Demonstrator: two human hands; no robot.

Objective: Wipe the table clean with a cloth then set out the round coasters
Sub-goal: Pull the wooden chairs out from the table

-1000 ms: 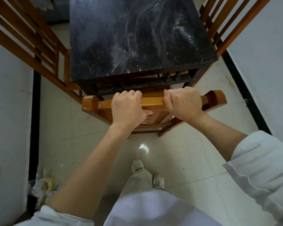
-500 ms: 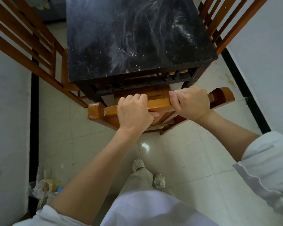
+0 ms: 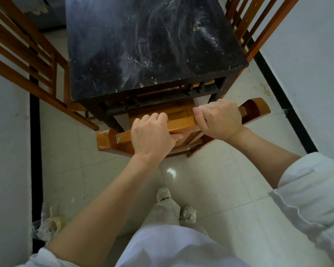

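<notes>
Orange varnished wood fills my grip: my left hand [image 3: 153,136] and right hand [image 3: 220,120] both curl their fingers [image 3: 158,118] over the smooth top rail of a chair [image 3: 183,124] at centre frame. Just above it, the black tabletop [image 3: 148,43] shows chalky dust swirls and pale crumbs [image 3: 197,26]. Glossy cream floor tiles [image 3: 210,180] lie below.

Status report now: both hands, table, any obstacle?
Left hand and right hand grip chair top rail. Table dusty, unwiped. Chair in the way.
</notes>
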